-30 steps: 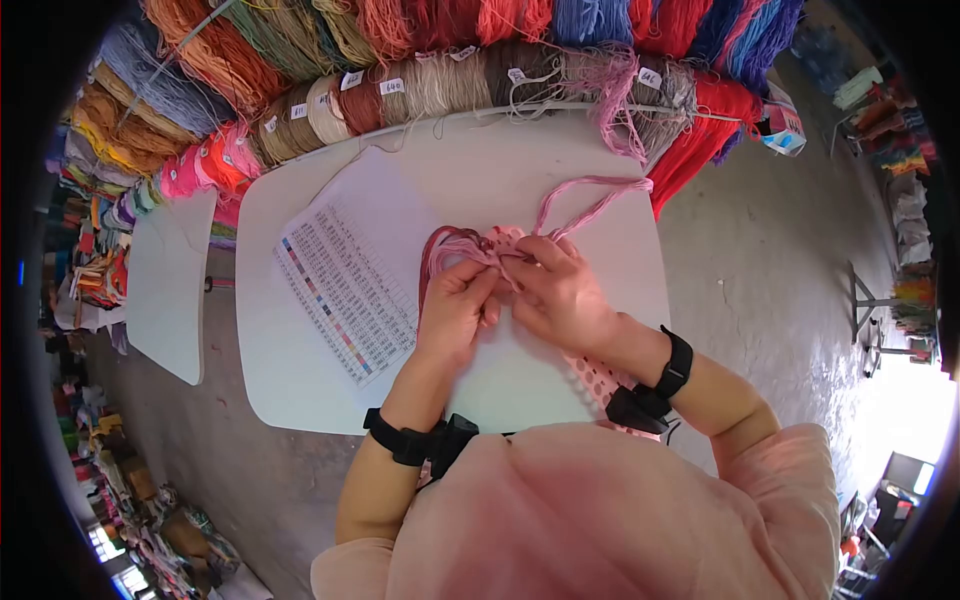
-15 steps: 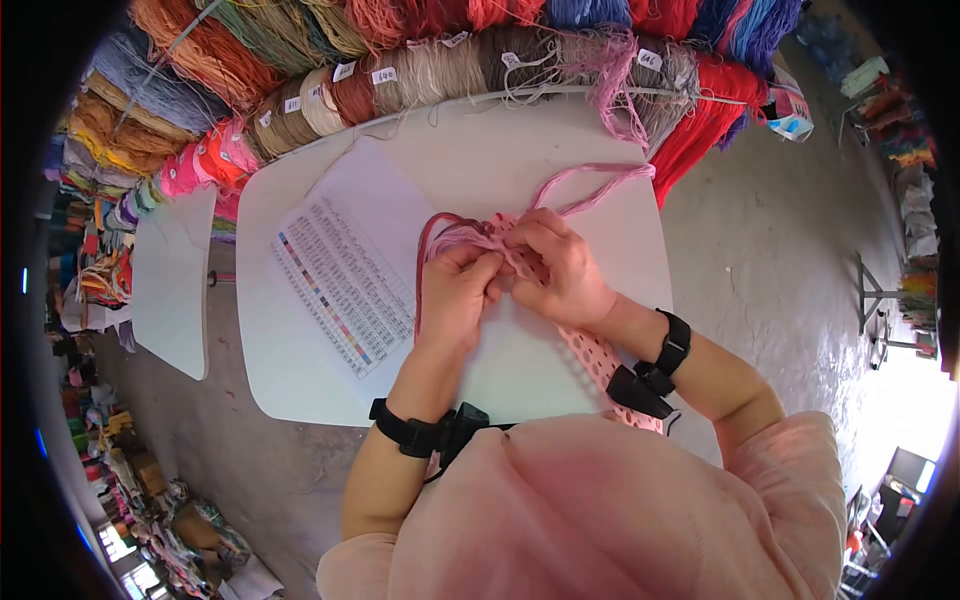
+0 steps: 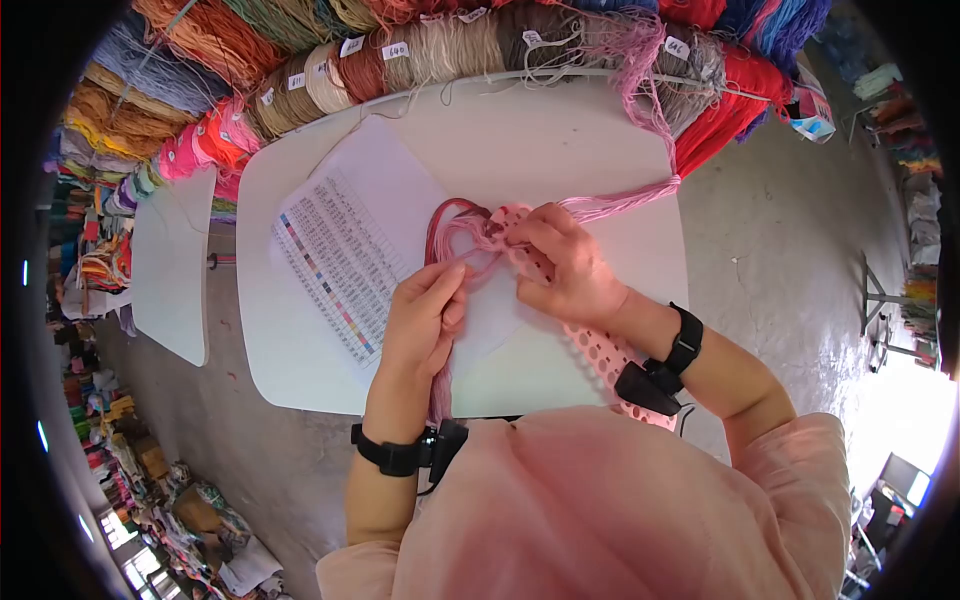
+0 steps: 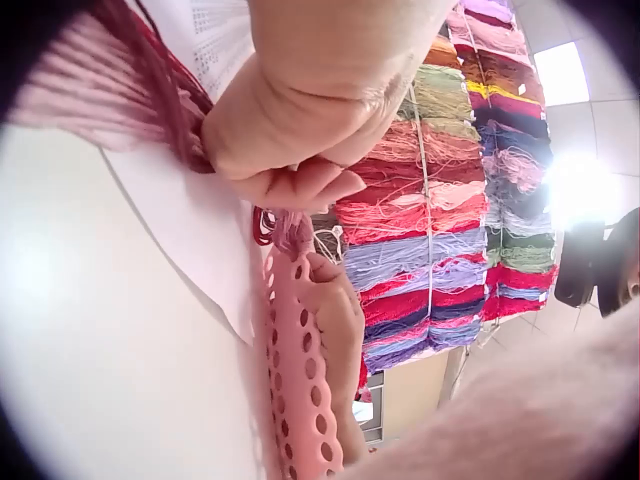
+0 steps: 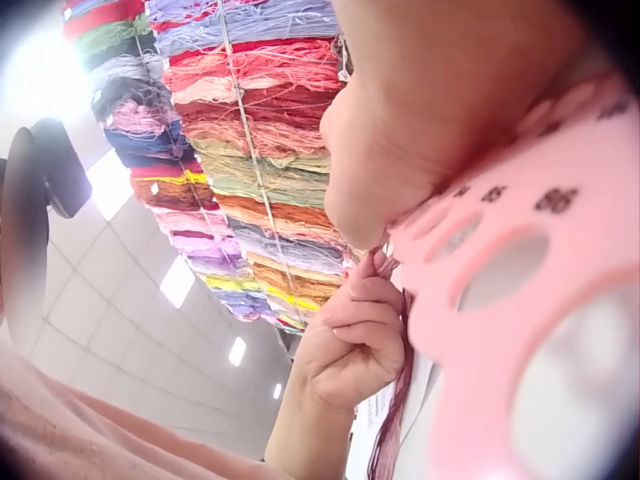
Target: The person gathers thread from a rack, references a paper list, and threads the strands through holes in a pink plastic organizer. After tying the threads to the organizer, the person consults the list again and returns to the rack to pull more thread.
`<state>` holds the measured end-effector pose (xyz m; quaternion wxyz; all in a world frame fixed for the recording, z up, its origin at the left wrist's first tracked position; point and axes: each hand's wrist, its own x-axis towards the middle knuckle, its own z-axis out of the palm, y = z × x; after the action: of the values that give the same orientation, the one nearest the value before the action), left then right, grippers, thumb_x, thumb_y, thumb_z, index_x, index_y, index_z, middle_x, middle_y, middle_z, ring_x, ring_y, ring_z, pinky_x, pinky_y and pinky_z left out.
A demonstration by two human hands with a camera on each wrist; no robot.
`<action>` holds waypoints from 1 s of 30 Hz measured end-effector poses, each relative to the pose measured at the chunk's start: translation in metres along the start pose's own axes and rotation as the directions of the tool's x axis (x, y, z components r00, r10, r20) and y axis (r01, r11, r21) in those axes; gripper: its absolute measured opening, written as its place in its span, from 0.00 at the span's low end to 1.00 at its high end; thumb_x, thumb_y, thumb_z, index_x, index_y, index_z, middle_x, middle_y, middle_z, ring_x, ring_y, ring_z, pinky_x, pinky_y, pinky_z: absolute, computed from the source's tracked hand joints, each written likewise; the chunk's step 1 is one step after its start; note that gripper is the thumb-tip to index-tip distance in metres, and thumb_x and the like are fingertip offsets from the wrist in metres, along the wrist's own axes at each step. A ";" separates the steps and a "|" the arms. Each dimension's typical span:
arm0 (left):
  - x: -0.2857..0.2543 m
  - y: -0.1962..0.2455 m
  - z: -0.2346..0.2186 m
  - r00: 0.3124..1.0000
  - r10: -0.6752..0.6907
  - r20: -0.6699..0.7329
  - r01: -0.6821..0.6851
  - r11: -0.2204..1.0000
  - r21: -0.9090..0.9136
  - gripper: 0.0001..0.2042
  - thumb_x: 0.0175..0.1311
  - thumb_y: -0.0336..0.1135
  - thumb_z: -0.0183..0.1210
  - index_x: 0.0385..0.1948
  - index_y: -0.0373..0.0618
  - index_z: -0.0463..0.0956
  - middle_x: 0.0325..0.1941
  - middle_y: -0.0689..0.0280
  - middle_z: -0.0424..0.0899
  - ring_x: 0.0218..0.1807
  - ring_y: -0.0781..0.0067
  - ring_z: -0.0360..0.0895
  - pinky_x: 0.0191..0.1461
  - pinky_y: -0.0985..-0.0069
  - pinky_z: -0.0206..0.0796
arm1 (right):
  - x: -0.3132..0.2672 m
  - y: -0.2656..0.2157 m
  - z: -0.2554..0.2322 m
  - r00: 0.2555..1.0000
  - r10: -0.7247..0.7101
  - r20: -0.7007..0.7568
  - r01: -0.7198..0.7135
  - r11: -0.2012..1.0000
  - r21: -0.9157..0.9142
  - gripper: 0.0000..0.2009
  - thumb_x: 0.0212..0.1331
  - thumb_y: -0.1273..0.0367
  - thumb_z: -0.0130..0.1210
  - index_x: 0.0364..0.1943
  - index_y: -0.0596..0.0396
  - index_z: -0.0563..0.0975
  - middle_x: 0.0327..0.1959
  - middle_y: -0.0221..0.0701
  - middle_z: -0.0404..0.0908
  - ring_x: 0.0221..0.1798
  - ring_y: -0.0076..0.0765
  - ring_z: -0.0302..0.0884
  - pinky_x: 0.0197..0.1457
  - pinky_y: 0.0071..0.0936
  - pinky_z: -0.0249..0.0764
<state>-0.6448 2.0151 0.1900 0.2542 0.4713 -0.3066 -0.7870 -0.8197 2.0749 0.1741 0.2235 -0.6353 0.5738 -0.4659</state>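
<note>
A long pink perforated thread board (image 3: 597,358) lies slantwise on the table, numbers printed along it in the right wrist view. My right hand (image 3: 575,268) grips its far end, thumb on the near side and fingers over the top. Pink and dark red embroidery threads (image 3: 440,222) loop through holes at that end. With thumb and forefinger my left hand (image 3: 425,312) pinches a pink thread (image 3: 482,272) drawn out from the board. More threads hang below the left hand toward the table's near edge.
A printed number chart (image 3: 330,270) lies on the white table (image 3: 300,385) to the left. Pink threads (image 3: 625,202) stretch from the board's far end to the right edge. Labelled thread skeins (image 3: 450,50) hang along the back. A second white table (image 3: 175,280) stands farther left.
My left hand has moved away from the right hand, left and toward my body, drawing the pink thread out. The loose pink loop at right has been drawn straighter. My right hand stays at the board.
</note>
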 end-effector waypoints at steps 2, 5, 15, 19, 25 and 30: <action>-0.016 0.009 0.008 0.999 -0.036 -0.022 0.031 0.981 -0.194 0.09 0.57 0.30 0.51 0.36 0.37 0.71 0.20 0.70 0.72 0.11 0.88 0.56 0.12 0.90 0.46 | 0.001 0.002 0.004 0.999 -0.037 0.004 0.037 0.998 -0.040 0.17 0.33 0.76 0.51 0.36 0.60 0.70 0.32 0.41 0.69 0.31 0.46 0.70 0.35 0.33 0.69; -0.029 0.019 0.002 0.968 0.006 0.251 0.065 0.960 -0.271 0.11 0.57 0.29 0.47 0.40 0.36 0.68 0.19 0.69 0.72 0.10 0.86 0.57 0.13 0.88 0.47 | 0.001 0.007 0.008 0.998 -0.054 0.013 0.055 0.993 -0.101 0.18 0.35 0.79 0.47 0.38 0.60 0.68 0.31 0.41 0.70 0.31 0.47 0.70 0.36 0.34 0.69; -0.010 -0.003 0.021 0.977 0.126 0.172 -0.209 0.726 0.656 0.06 0.53 0.26 0.49 0.32 0.36 0.70 0.20 0.63 0.76 0.15 0.77 0.73 0.18 0.83 0.63 | 0.002 0.001 0.005 0.991 -0.080 0.112 0.100 0.977 -0.189 0.18 0.36 0.74 0.48 0.39 0.56 0.70 0.37 0.36 0.70 0.38 0.41 0.69 0.43 0.34 0.63; -0.053 0.013 -0.049 0.997 0.030 -0.070 -0.004 0.937 0.350 0.12 0.60 0.38 0.48 0.28 0.36 0.69 0.19 0.64 0.74 0.12 0.77 0.70 0.15 0.85 0.60 | 0.003 -0.005 0.010 0.973 0.015 0.229 0.071 0.930 -0.361 0.18 0.35 0.67 0.52 0.38 0.50 0.73 0.40 0.33 0.67 0.45 0.37 0.65 0.47 0.33 0.58; -0.139 -0.001 -0.171 0.992 0.041 -0.115 -0.061 0.983 -0.175 0.12 0.62 0.42 0.43 0.21 0.47 0.62 0.11 0.72 0.61 0.07 0.86 0.53 0.11 0.87 0.45 | 0.003 -0.001 0.014 0.979 -0.032 0.200 0.109 0.915 -0.389 0.18 0.35 0.69 0.54 0.38 0.48 0.73 0.37 0.33 0.66 0.43 0.37 0.64 0.46 0.35 0.57; -0.211 0.001 -0.257 0.952 0.220 -0.213 -0.299 0.815 -0.496 0.11 0.64 0.41 0.40 0.25 0.47 0.63 0.11 0.75 0.56 0.08 0.89 0.53 0.13 0.91 0.44 | 0.004 -0.008 0.015 0.959 0.048 0.280 0.077 0.905 -0.418 0.17 0.35 0.68 0.54 0.37 0.47 0.74 0.40 0.32 0.67 0.45 0.38 0.64 0.47 0.35 0.57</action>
<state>-0.3238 2.0975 0.2203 0.4991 0.3942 -0.1236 -0.7617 -0.8036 2.0695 0.1747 0.1562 -0.7333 0.6185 -0.2353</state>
